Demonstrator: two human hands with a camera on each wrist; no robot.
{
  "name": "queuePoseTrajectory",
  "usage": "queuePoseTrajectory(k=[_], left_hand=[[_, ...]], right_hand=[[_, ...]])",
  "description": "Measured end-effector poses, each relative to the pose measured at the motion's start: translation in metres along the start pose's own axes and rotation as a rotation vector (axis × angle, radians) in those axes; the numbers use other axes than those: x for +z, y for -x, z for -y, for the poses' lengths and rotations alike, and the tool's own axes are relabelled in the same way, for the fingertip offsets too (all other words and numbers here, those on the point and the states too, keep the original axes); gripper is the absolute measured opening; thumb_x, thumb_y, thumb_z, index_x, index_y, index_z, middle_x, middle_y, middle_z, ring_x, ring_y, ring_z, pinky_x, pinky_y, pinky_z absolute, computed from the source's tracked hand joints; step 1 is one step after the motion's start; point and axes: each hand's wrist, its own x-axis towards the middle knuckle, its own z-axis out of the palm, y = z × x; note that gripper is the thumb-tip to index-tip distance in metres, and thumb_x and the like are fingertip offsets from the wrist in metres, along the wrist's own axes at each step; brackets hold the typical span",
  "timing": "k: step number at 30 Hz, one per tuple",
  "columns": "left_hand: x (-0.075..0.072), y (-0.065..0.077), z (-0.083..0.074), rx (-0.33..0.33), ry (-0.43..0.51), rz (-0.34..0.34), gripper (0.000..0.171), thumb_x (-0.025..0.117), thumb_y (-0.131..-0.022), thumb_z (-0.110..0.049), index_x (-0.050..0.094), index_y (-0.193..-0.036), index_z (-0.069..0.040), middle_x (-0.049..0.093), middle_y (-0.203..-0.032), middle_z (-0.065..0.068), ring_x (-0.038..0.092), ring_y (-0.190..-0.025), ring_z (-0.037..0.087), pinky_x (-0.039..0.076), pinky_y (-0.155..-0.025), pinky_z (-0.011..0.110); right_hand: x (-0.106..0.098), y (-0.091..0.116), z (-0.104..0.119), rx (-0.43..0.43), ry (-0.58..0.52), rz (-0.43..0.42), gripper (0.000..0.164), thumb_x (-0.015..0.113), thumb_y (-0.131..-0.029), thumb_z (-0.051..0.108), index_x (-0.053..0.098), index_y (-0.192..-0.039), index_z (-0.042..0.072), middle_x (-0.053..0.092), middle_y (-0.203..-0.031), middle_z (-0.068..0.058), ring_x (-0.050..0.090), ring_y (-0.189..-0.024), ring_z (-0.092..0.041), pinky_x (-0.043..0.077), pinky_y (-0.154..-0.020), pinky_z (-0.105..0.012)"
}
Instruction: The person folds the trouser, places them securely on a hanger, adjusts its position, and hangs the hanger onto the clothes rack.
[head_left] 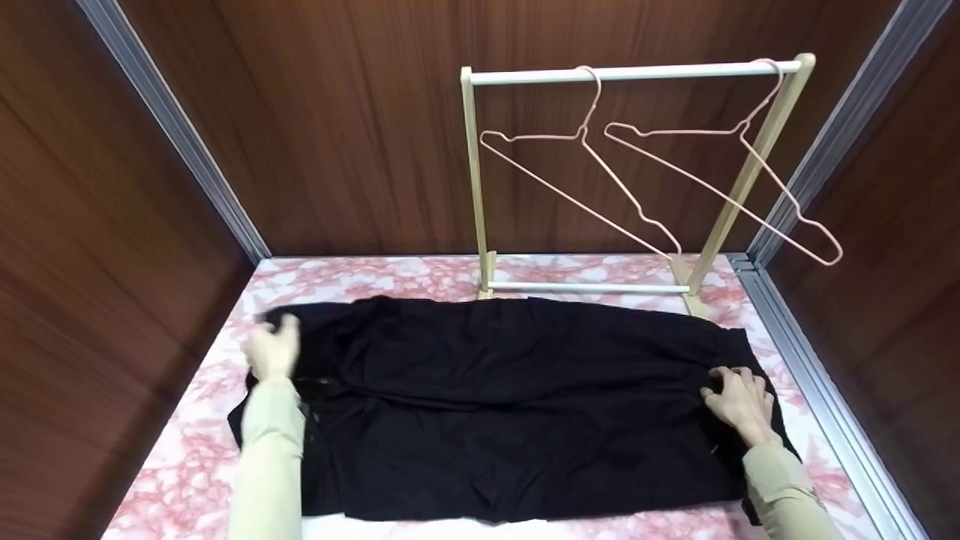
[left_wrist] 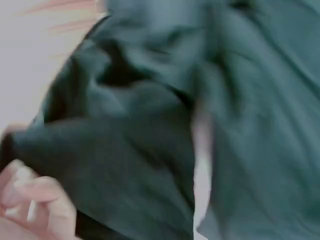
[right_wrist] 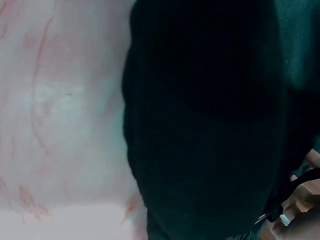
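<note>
A large black garment (head_left: pixel 525 405) lies spread across the table, with long creases running from side to side. My left hand (head_left: pixel 273 349), blurred in the head view, is at its far left corner. In the left wrist view the curled fingers (left_wrist: pixel 42 192) pinch a raised edge of the cloth, and a narrow gap parts it from the cloth on the right. My right hand (head_left: pixel 741 403) is at the garment's right end with bent fingers. A dark fold of cloth (right_wrist: pixel 295 192) passes between those fingers in the right wrist view.
Behind the garment stands a clothes rack (head_left: pixel 637 75) of white bars and pale wood posts. Two pink hangers (head_left: pixel 551 137) hang from its top bar. The table (head_left: pixel 187 465) has a pink and white marbled top, with brown wood-grain panels (head_left: pixel 337 150) around it.
</note>
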Motion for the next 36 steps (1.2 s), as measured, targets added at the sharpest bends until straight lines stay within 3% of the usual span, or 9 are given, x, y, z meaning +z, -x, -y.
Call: queuePoseTrajectory(k=[3,7,11,14,18,23,27,31,36], left_hand=[[-0.015,-0.010,-0.021,-0.073,0.287,-0.142,0.041,0.059,-0.092,-0.031,0.063,-0.101,0.008,0.074,-0.089,0.021,0.073,-0.089,0.032,0.057,-0.088,0.038],[-0.025,-0.018,-0.045,-0.107,0.717,-0.123,0.028,0.064,-0.095,-0.027,0.050,-0.087,-0.003,0.059,-0.046,-0.002,0.060,-0.039,0.007,0.054,-0.045,0.021],[-0.025,-0.021,-0.059,-0.053,0.864,0.036,0.050,0.063,-0.098,-0.020,0.045,-0.140,0.000,0.076,-0.107,0.009,0.076,-0.096,0.011,0.061,-0.083,0.024],[-0.017,-0.022,-0.055,0.124,0.634,0.190,0.083,0.060,-0.100,-0.018,0.007,-0.163,-0.015,0.027,-0.167,0.011,0.031,-0.153,0.016,0.028,-0.125,0.030],[0.004,-0.018,-0.031,0.350,0.222,0.301,0.094,0.059,-0.099,-0.017,-0.012,-0.161,-0.011,-0.013,-0.169,0.019,-0.013,-0.158,0.031,-0.003,-0.130,0.041],[0.037,-0.005,0.007,0.509,-0.087,0.326,0.074,0.059,-0.091,-0.008,0.023,-0.155,0.004,0.018,-0.160,0.036,0.001,-0.151,0.057,0.004,-0.125,0.063],[0.058,0.011,0.034,0.505,-0.272,0.379,0.059,0.059,-0.092,-0.013,0.041,-0.147,-0.005,0.032,-0.150,0.030,0.013,-0.145,0.056,0.012,-0.121,0.068],[0.073,0.027,0.055,0.519,-0.348,0.386,0.050,0.061,-0.091,-0.016,0.052,-0.140,-0.008,0.040,-0.140,0.025,0.024,-0.138,0.052,0.022,-0.116,0.066],[0.086,0.039,0.067,0.652,-0.370,0.390,0.049,0.067,-0.084,-0.015,0.061,-0.132,-0.011,0.047,-0.132,0.020,0.034,-0.130,0.049,0.030,-0.109,0.064]], right_hand=[[0.000,0.000,0.000,-0.002,0.008,0.006,0.046,0.059,-0.093,0.023,0.055,-0.129,-0.004,0.037,-0.138,-0.041,0.030,-0.126,-0.062,0.029,-0.098,-0.074],[-0.001,0.000,0.000,-0.002,0.010,0.007,0.045,0.059,-0.093,0.023,0.056,-0.129,-0.004,0.038,-0.137,-0.040,0.030,-0.126,-0.062,0.029,-0.098,-0.074],[0.000,0.000,0.000,0.004,0.010,0.011,0.045,0.058,-0.094,0.023,0.055,-0.129,-0.004,0.038,-0.137,-0.041,0.029,-0.126,-0.062,0.028,-0.099,-0.074],[0.001,0.000,0.000,0.007,0.006,0.014,0.044,0.057,-0.094,0.023,0.055,-0.129,-0.005,0.037,-0.138,-0.041,0.028,-0.127,-0.062,0.027,-0.099,-0.074],[0.002,0.001,0.000,0.005,0.001,0.010,0.044,0.056,-0.094,0.022,0.055,-0.128,-0.005,0.037,-0.138,-0.041,0.028,-0.127,-0.062,0.026,-0.100,-0.074],[0.002,0.001,0.000,-0.004,-0.011,-0.025,0.042,0.057,-0.095,0.022,0.057,-0.127,-0.004,0.038,-0.137,-0.040,0.029,-0.126,-0.063,0.026,-0.099,-0.074],[0.003,0.000,-0.002,0.032,-0.047,-0.107,0.040,0.056,-0.097,0.024,0.059,-0.127,-0.003,0.040,-0.139,-0.038,0.029,-0.129,-0.061,0.024,-0.100,-0.074],[-0.004,-0.001,-0.009,0.176,-0.098,-0.158,0.052,0.050,-0.100,0.032,0.050,-0.138,-0.003,0.034,-0.147,-0.039,0.025,-0.135,-0.063,0.020,-0.106,-0.075],[-0.019,0.001,-0.024,0.388,-0.165,-0.032,0.079,0.037,-0.101,0.050,0.023,-0.150,-0.011,0.020,-0.151,-0.046,0.019,-0.137,-0.067,0.023,-0.108,-0.075]])
